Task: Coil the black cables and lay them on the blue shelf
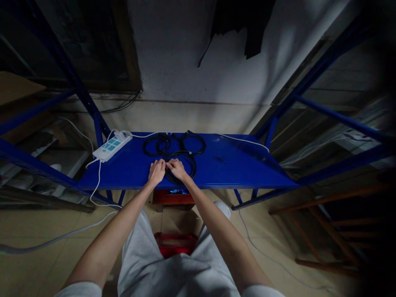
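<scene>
A coiled black cable [193,169] lies near the front of the blue shelf [235,165]. At the coil's left edge, my left hand [157,170] is closed, its curled fingers pinching at the cable. My right hand [176,167] reaches over the coil and is closed on the same left part, thumb and fingers together. The two hands almost touch, and their fingers hide the exact spot they grip. Just behind lie another black cable coil [151,153] on the left and a looped black cable [204,145] on the right.
A white power strip [111,147] with plugged-in cords sits at the shelf's left end. A thin white cord [244,139] runs along the back edge. Blue uprights [270,132] frame both sides. Below are a red-brown stool [173,199] and a red object [175,243].
</scene>
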Demonstrator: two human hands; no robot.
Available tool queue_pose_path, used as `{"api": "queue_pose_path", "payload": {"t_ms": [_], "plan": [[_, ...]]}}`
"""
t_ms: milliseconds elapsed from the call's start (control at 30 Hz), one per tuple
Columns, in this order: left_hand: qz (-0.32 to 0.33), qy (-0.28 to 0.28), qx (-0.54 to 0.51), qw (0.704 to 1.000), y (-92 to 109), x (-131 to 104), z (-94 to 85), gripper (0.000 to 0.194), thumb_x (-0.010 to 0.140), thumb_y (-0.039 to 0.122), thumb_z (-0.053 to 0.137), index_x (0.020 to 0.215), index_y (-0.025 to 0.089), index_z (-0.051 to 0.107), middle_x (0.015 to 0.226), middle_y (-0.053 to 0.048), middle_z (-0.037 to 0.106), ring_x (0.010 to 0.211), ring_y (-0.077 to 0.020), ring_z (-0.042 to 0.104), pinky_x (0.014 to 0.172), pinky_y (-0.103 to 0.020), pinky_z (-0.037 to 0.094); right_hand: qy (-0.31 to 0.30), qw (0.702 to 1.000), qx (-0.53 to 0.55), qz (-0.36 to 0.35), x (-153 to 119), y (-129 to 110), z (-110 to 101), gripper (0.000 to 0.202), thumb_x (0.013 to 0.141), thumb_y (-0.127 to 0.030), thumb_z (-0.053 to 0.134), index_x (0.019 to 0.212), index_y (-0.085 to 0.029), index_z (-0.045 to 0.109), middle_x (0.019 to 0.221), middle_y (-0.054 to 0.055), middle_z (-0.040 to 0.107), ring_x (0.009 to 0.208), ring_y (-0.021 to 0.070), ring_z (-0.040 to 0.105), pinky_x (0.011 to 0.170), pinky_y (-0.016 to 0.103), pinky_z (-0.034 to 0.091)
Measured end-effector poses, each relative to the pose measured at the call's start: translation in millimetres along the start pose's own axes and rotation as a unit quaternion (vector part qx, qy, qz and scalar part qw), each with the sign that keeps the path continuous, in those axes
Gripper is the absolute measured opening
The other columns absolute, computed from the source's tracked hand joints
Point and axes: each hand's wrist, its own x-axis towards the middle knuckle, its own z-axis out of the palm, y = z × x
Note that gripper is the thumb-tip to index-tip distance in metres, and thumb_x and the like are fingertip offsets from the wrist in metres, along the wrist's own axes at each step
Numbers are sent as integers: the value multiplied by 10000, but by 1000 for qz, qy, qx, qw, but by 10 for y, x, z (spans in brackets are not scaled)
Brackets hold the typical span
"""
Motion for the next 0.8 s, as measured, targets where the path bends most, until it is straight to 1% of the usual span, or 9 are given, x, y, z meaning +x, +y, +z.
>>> {"api": "queue_pose_path", "payload": {"t_ms": [100, 233, 400, 533, 600, 667, 800], "plan": [[0, 4, 5, 1000, 15, -10, 5, 347, 1063, 319, 288, 1039, 223, 620, 1078, -107, 713, 1115, -273, 607, 1005, -419, 413, 6, 1000, 3, -7, -17, 12, 0, 289, 1021, -300, 503, 806, -220, 678, 927, 38, 688, 955, 206, 551, 903, 338, 374], [0, 8, 12, 1000, 32, -22, 15, 342, 1063, 308, 284, 1002, 223, 609, 1035, -107, 707, 1099, -280, 607, 991, -419, 411, 14, 1000, -6, -26, -52, 25, -4, 241, 1014, -259, 494, 859, -224, 676, 986, 51, 671, 975, 213, 555, 892, 341, 384], [-13, 8, 17, 1000, 39, -22, 39, 307, 1055, 287, 303, 983, 231, 596, 1079, -105, 710, 1126, -277, 601, 1001, -415, 410, 13, 999, -18, -40, -101, 15, -27, 215, 1003, -229, 483, 934, -222, 687, 1031, 68, 622, 1024, 227, 562, 877, 349, 414], [-28, 17, 5, 999, 14, -11, 73, 278, 1044, 274, 320, 1004, 242, 593, 1090, -97, 713, 1133, -266, 607, 1016, -405, 410, 57, 993, -65, -76, -150, -33, -33, 215, 999, -242, 485, 1001, -214, 698, 1143, 106, 565, 1060, 241, 536, 871, 361, 444], [-28, 17, -3, 999, -3, -4, 86, 272, 1040, 272, 325, 1009, 243, 593, 1099, -98, 712, 1132, -264, 611, 1010, -399, 414, 69, 990, -96, -80, -172, -65, -35, 229, 1010, -259, 469, 1037, -213, 691, 1174, 120, 544, 1087, 256, 517, 869, 377, 449], [-27, 16, -10, 999, -17, 1, 92, 269, 1039, 289, 334, 1010, 245, 598, 1086, -96, 713, 1129, -265, 614, 1001, -396, 417, 58, 989, -114, -74, -184, -93, -37, 241, 1025, -267, 441, 1077, -217, 670, 1191, 124, 537, 1101, 262, 508, 869, 385, 451], [-17, 14, -17, 1000, -27, 7, 91, 288, 1045, 319, 334, 1035, 234, 609, 1055, -91, 710, 1105, -266, 617, 994, -403, 415, 12, 991, -125, -39, -168, -115, -35, 235, 1047, -263, 392, 1131, -218, 607, 1206, 109, 553, 1108, 246, 514, 919, 392, 433]]}}
